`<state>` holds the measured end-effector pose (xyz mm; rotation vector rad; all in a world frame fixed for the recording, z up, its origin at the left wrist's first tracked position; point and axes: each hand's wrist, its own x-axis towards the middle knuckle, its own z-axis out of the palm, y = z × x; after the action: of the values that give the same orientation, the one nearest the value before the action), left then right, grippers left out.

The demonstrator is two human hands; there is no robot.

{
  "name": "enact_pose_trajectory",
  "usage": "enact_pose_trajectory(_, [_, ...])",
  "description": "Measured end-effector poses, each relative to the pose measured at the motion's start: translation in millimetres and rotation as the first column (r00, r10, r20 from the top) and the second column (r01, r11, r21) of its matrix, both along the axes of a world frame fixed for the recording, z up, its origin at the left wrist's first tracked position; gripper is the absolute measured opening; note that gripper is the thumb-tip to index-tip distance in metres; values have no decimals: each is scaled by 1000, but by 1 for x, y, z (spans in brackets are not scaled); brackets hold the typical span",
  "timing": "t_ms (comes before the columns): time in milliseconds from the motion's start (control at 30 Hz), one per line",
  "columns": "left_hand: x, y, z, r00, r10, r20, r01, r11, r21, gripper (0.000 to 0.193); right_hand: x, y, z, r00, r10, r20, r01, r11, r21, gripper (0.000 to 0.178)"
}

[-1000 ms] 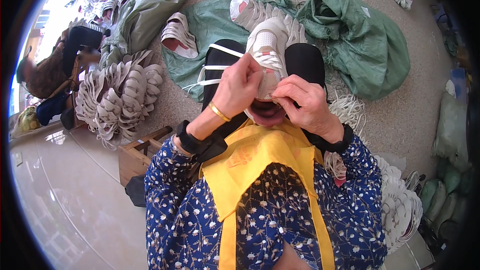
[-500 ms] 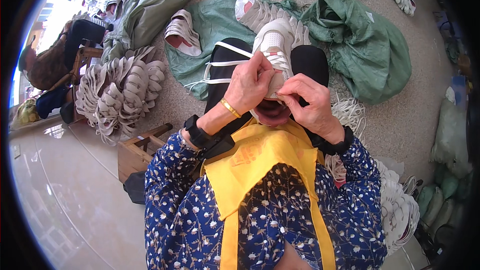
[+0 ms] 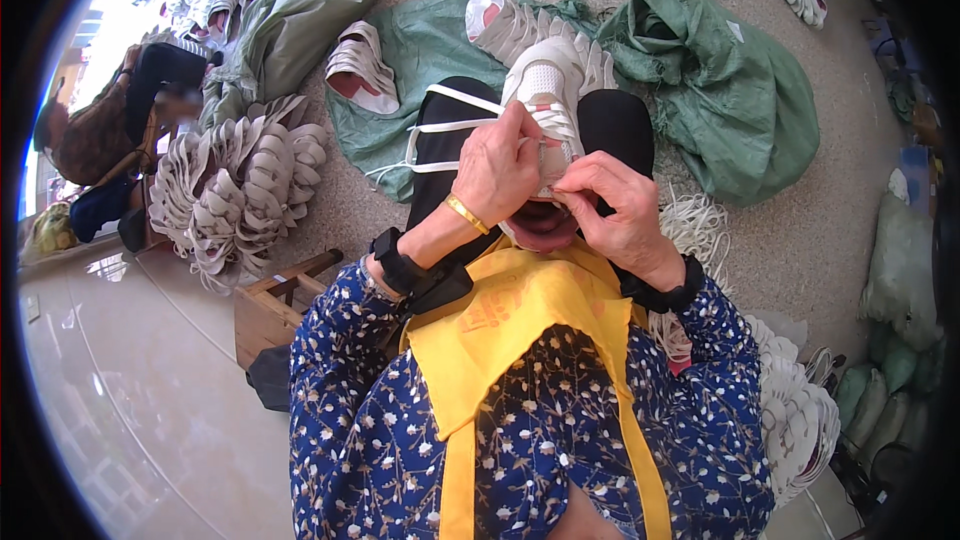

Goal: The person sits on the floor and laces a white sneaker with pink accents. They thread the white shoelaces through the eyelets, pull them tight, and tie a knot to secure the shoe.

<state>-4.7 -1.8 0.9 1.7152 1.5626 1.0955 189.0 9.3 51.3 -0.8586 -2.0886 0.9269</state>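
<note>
A white shoe upper (image 3: 545,75) rests between my knees, toe pointing away, with its reddish-lined opening toward me. My left hand (image 3: 497,165) is closed in a pinch over the lacing on its left side, where a white shoelace (image 3: 440,127) comes out and trails in loops across my left knee. On the other side, my right hand (image 3: 625,215) pinches the edge beside the tongue, close to the collar. The fingertips of both hands nearly meet over the tongue, and they partly hide what they grip.
Beyond my knees a green woven sack (image 3: 710,90) and stacked white uppers (image 3: 500,25) lie on the floor. A heap of uppers (image 3: 235,185) sits left, near a wooden stool (image 3: 275,310). Bundled laces (image 3: 695,225) hang at my right. Another person (image 3: 165,70) sits far left.
Both hands stay at the lacing; the right fingers shift slightly at the tongue's edge. The view moves a little. At far left, the other person's hand comes into sight.
</note>
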Motion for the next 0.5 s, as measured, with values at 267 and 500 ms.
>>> enact_pose_trajectory(267, [-10,1,12,903,26,429,148,918,-367,3,0,-2,-1,1000,-28,-6,28,996,-88,12])
enact_pose_trajectory(500, [0,-1,3,940,55,337,32,968,-250,2,0,-4,-3,998,-63,3,63,991,-119,12])
